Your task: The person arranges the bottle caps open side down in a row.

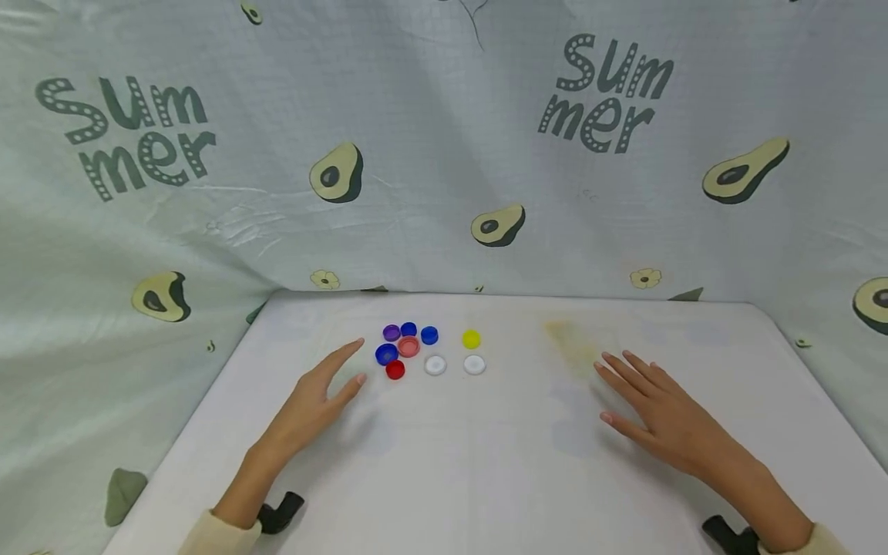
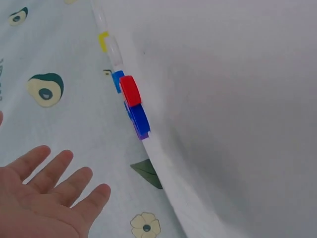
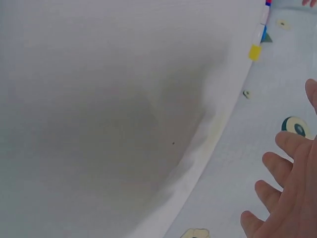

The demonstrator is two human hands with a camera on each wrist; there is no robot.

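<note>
- Background: pale cloth [image 1: 416, 77] with avocado prints and "summer" lettering, hung beyond the far edge of a white tabletop [image 1: 520, 478]; faint yellowish stain [image 1: 572, 343] near the far edge, right of middle.
- Near the far edge, left of middle: nine small round caps [image 1: 408, 347], seemingly all flat on the tabletop.
- Bunched on the side toward the far left corner: purple cap [image 1: 391, 333], two small blue caps [image 1: 429, 335], coral cap [image 1: 408, 346], larger blue cap [image 1: 386, 354], red cap [image 1: 395, 370]. Some seemingly touching; can't confirm each contact.
- On that bunch's side toward the right edge: yellow cap [image 1: 472, 339], nearer the far edge, plus two white caps [image 1: 475, 364], nearer the near edge. All three apart from one another.
- Left hand [image 1: 312, 405]: toward the left edge, near larger blue cap and red cap, apart from both; fingers [image 2: 77, 184] spread, nothing gripped.
- Right hand [image 1: 666, 420]: toward the right edge, well apart from every cap; fingers [image 3: 277, 168] spread, nothing gripped.
- Progress, judged from layout: no cap in hand, none visibly stacked, no neat row, colours mixed in the bunch. Likely at a start or pause; finish not ruled out. Remaining handling: can't tell how much.
</note>
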